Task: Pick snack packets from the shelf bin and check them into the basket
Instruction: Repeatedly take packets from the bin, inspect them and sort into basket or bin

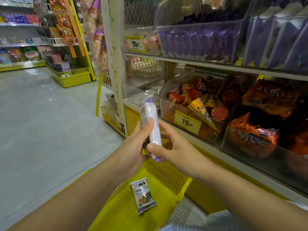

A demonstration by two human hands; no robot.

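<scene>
Both of my hands are on one snack packet [152, 125], a slim white wrapper with purple ends, held nearly upright above the yellow basket [168, 174]. My left hand [133, 147] wraps its lower half from the left, thumb pressed flat against the front of the wrapper. My right hand [176, 151] meets it from the right: the thumb pinches the bottom purple end, while the other fingers spread loosely behind the packet.

Below, a second packet [143, 195] lies flat on the basket floor, face up, white and purple with a printed picture and lettering I cannot read. It sits apart from the basket walls.

To my right stands the shelf. On its upper level, a clear bin [200, 42] holds a row of purple packets [191, 44] standing on edge, with a yellow price tag [135, 44] marked 25 just to the left. On the lower level, another clear bin [191, 114] is heaped with orange and red snack bags [200, 100] and carries a yellow tag [187, 121] marked 15. Further right sit bigger orange bags [255, 130].

The pale shop floor [41, 122] stretches off to my left toward more yellow shelving [73, 77].
</scene>
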